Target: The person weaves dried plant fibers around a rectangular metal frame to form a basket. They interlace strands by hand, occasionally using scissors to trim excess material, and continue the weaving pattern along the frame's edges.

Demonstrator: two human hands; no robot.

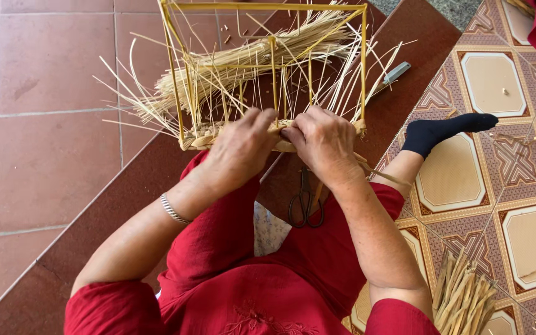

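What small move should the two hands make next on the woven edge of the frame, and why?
Probably pull the strand under the fingers snug against the woven band. Both the left hand and the right hand pinch at the middle of the yellow frame's near bar, where weaving is done on the left side, while loose straw strands stick out unwoven.

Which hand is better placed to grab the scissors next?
Right, probably. The right hand sits on the woven edge almost directly above the scissors, which lie just below its wrist. The left hand is farther over, with the red-clad knee under it.
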